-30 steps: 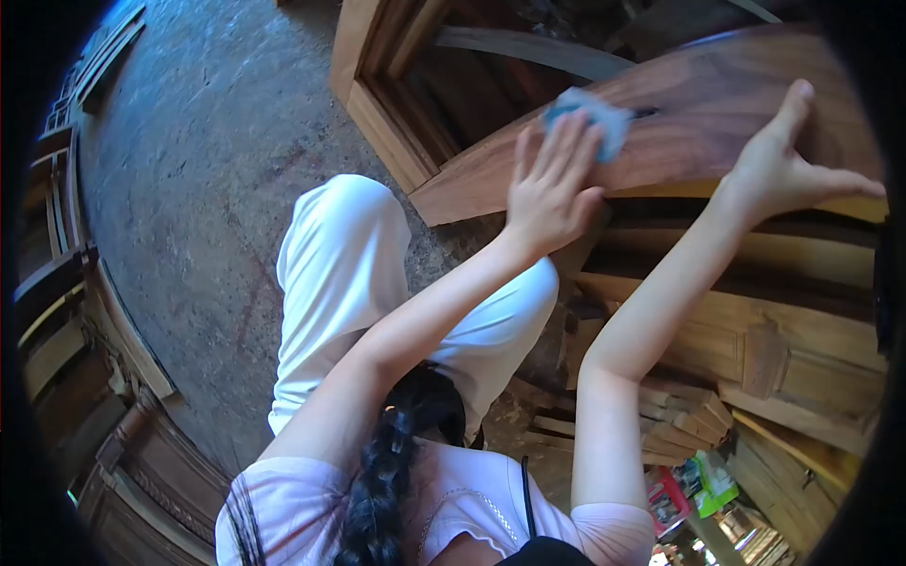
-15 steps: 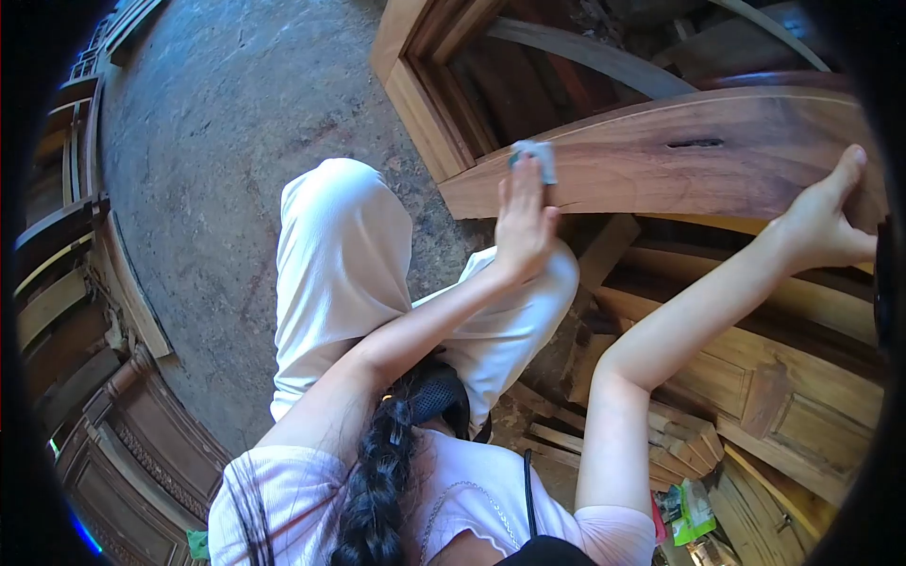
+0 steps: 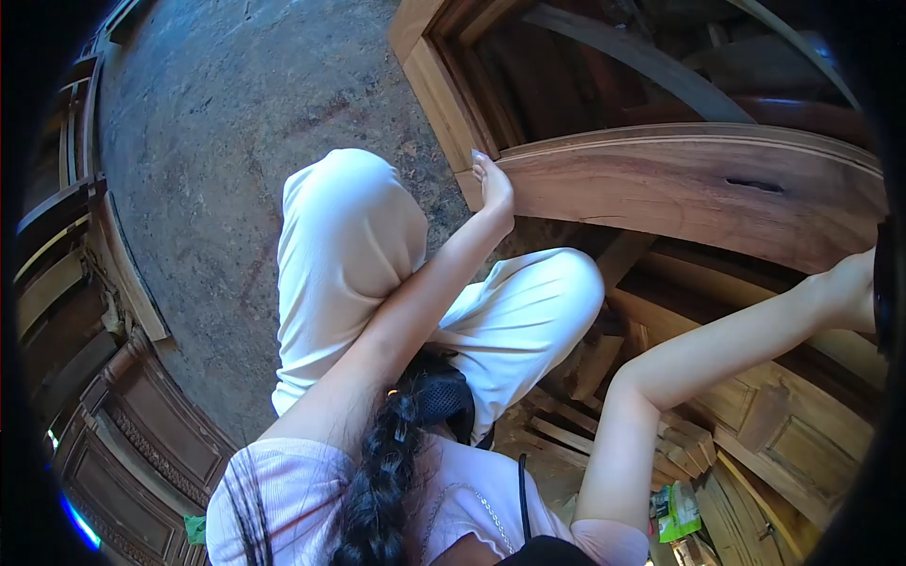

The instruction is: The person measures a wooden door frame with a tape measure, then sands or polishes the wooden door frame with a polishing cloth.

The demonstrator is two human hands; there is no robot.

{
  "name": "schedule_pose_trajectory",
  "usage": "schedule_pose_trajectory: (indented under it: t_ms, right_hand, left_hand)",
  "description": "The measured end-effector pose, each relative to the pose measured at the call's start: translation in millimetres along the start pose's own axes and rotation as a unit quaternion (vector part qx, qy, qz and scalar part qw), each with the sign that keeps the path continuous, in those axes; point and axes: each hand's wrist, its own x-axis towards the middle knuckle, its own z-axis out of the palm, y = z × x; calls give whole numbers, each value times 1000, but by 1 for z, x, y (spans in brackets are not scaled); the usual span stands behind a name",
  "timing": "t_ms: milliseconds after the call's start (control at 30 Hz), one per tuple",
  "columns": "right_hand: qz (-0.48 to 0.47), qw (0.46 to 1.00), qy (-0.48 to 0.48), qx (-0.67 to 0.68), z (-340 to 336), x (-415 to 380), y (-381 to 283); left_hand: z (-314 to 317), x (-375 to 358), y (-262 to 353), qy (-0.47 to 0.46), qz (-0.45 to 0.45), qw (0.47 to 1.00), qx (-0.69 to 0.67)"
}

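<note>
The wooden frame (image 3: 651,184) has a long curved rail with a dark slot in its face. At the rail's left end, by the corner joint, my left hand (image 3: 494,191) is closed with its fingers together. A small edge of a pale pad (image 3: 477,155) shows at its fingertips; the rest is hidden by the hand. Near the rail's right end, at the dark rim of the view, is my right hand (image 3: 852,288), with its fingers out of sight.
My bent knees (image 3: 349,217) in white trousers are below the frame. Carved wooden panels (image 3: 142,443) lean at lower left. Stacked wood pieces (image 3: 679,443) and a panelled wooden piece (image 3: 802,424) lie at lower right, near a green packet (image 3: 678,512). Concrete floor (image 3: 236,123) spreads at upper left.
My left hand has moved left along the rail to the corner with the pad. My right hand has shifted down, toward the view's edge. The frame sits lower and farther right in view.
</note>
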Motion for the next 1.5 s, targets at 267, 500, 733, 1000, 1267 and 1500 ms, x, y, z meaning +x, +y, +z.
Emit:
schedule_pose_trajectory:
  t_ms: [267,500,733,1000,1267,1500]
  right_hand:
    - [-16,1000,-14,4,-2,-3,-6]
    - [4,999,-12,-39,-4,-1,-6]
    - [100,992,-22,-69,-4,-3,-21]
    - [75,993,-8,-87,-3,-2,-14]
    - [76,995,-22,-57,-3,-3,-17]
    - [69,992,-19,-100,-4,-2,-16]
  left_hand:
    - [0,28,-17,165,76,982,53]
    - [-11,42,8,219,236,947,11]
    - [-15,97,124,240,371,897,5]
    - [-42,43,25,139,382,896,180]
    - [-24,146,200,310,328,891,50]
    - [-31,105,133,227,397,886,76]
